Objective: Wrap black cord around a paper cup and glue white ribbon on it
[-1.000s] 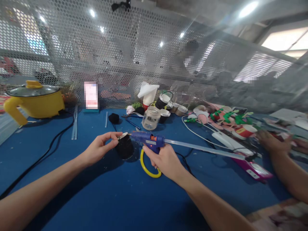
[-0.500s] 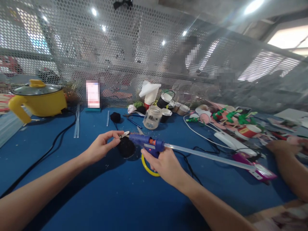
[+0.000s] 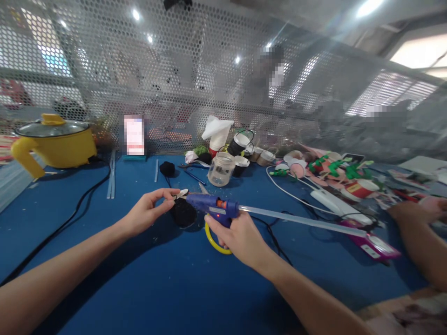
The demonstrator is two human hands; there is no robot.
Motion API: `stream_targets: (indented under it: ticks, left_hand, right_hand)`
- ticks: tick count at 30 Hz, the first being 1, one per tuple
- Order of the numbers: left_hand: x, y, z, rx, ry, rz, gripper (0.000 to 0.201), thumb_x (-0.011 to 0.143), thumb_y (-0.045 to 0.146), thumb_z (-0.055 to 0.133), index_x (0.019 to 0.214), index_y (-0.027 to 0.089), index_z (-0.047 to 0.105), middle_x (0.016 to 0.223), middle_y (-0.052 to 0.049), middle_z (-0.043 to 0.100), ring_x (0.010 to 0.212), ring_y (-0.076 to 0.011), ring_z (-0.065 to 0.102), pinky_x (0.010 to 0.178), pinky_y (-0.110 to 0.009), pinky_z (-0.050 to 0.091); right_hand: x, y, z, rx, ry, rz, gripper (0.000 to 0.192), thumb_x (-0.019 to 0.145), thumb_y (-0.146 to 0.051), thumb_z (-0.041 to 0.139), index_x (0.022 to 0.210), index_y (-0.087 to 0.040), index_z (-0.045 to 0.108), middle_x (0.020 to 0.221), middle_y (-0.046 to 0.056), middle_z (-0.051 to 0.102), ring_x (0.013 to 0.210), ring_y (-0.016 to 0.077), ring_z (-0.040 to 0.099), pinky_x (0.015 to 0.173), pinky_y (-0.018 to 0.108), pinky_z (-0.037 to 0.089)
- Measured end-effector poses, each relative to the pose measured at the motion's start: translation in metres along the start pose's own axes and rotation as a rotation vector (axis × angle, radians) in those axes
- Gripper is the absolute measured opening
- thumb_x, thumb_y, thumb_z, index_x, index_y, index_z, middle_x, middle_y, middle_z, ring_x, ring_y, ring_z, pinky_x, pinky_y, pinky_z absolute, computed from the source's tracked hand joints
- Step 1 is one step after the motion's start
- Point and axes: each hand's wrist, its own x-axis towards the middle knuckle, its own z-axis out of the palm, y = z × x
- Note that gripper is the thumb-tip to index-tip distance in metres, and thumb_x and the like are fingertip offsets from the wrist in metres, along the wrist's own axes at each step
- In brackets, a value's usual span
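Observation:
My left hand (image 3: 155, 207) is closed, thumb and fingers pinching a small white piece (image 3: 182, 192) with a thin black strand by it. My right hand (image 3: 240, 237) grips a blue hot glue gun (image 3: 209, 203), its small red light lit. A long clear glue stick (image 3: 296, 218) sticks out of the gun's back. The nozzle points left, right beside the white piece; whether they touch I cannot tell. Just below lies a round black bundle (image 3: 184, 214), seemingly yarn. A yellow ring-shaped handle (image 3: 214, 244) shows under my right hand, partly covered by it.
Behind stand a clear jar (image 3: 221, 170), small paper cups (image 3: 240, 143) and a black yarn ball (image 3: 167, 168). A yellow pot (image 3: 59, 146) and a phone (image 3: 134, 135) are to the left. Right are a white power strip (image 3: 340, 207), a purple device (image 3: 373, 244), craft pieces and another person's arm (image 3: 415, 237).
Both hands and the glue gun hold almost the same place. The view has shifted very slightly, and the glue stick's far end sits a little higher and further left.

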Motion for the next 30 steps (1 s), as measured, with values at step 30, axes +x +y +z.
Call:
stream_targets:
  ticks: [30]
  left_hand:
    - [0.002, -0.002, -0.002, 0.065, 0.000, 0.011, 0.025, 0.076, 0.041, 0.053, 0.072, 0.016, 0.055, 0.120, -0.014, 0.055, 0.112, -0.0259, 0.048, 0.097, -0.041, 0.031]
  right_hand:
    - [0.022, 0.012, -0.019, 0.520, -0.126, 0.173, 0.022, 0.073, -0.032, 0.056, 0.060, -0.014, 0.053, 0.035, -0.007, 0.046, 0.032, 0.0058, 0.040, 0.037, 0.018, 0.034]
